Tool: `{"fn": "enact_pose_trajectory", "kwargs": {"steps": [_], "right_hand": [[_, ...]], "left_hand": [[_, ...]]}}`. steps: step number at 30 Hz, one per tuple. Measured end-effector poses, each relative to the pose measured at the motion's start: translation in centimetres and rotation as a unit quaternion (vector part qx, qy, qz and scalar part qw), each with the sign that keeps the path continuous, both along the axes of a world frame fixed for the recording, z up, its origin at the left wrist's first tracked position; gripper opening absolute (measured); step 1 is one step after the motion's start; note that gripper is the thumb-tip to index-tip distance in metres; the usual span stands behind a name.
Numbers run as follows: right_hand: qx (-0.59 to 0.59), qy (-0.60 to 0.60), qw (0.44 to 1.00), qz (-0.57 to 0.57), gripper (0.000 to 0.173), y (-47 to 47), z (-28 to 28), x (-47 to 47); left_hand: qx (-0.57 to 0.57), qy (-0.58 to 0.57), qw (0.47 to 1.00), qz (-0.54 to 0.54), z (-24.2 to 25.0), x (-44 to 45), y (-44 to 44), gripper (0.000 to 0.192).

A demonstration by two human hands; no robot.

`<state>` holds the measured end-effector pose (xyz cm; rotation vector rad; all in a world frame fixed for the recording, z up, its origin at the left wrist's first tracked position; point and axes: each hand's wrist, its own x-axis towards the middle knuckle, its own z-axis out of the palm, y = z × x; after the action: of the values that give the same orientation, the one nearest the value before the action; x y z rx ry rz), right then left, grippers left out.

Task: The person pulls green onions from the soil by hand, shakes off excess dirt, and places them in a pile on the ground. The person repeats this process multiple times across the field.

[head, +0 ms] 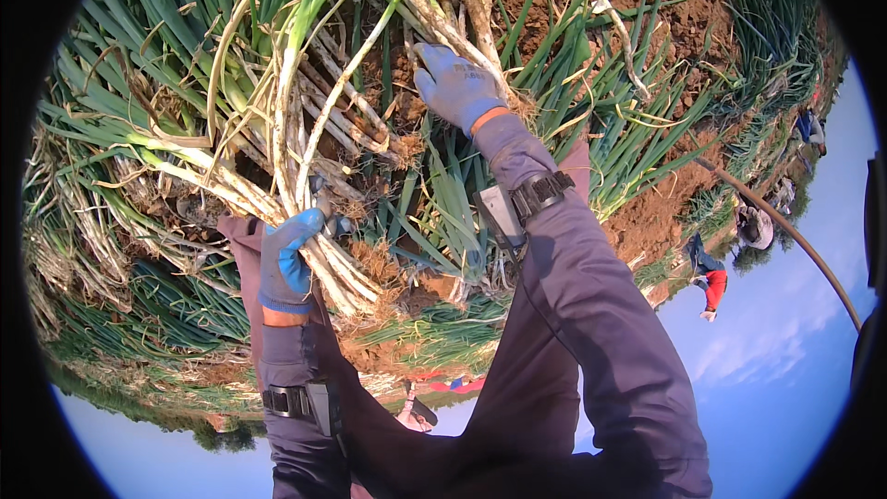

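My left hand [287,256], in a grey-blue glove, is closed around several spring onions [339,267]. Their roots hang to the lower right, and their stalks fan out to the upper left. Higher up, my right hand [461,86] wears a similar glove, back upward, and rests against the pale shanks of other spring onions [450,31]. Its fingertips and palm are partly hidden, so whether it grips them is unclear. Between the hands, more spring onions [360,132] lie with roots showing.
Piled spring onions [166,34] cover the ground at upper left. Reddish soil [665,180] shows at right, beside a thin curved rod [783,215]. A person in red [714,284] bends farther off. Devices [500,211] are strapped to both forearms, with a cable on the right one.
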<state>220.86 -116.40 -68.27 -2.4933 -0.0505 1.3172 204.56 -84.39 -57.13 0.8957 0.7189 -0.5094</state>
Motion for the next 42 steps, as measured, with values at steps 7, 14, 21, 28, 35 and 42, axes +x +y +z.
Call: {"fn": "enact_pose_trajectory", "kwargs": {"steps": [7, 14, 21, 28, 35, 42], "right_hand": [[-0.159, -0.166, 0.973, -0.013, 0.052, -6.2, 0.5, 4.4], [-0.042, -0.066, 0.966, -0.248, 0.049, -3.5, -1.9, -0.8], [-0.152, -0.116, 0.969, -0.158, 0.04, -1.5, -4.9, 0.6], [-0.015, -0.115, 0.961, -0.252, 0.044, -3.4, -2.4, 3.2], [-0.207, -0.165, 0.964, -0.007, 0.05, 3.1, -3.2, -1.0], [-0.188, -0.255, 0.946, -0.066, 0.061, 2.9, -3.8, -1.6]], "left_hand": [[0.126, -0.114, 0.974, -0.152, -0.1, 0.1, 0.8, 0.023], [0.1, -0.087, 0.98, -0.145, 0.4, 0.2, 0.3, 0.024], [0.081, -0.087, 0.985, -0.125, 0.4, 0.3, 0.2, 0.022], [0.085, -0.075, 0.981, -0.157, 1.3, 1.2, -0.1, 0.019], [0.151, -0.166, 0.952, -0.208, 1.0, 1.1, -0.4, 0.02], [0.172, -0.15, 0.952, -0.203, 1.2, 0.7, 0.1, 0.023]]}}
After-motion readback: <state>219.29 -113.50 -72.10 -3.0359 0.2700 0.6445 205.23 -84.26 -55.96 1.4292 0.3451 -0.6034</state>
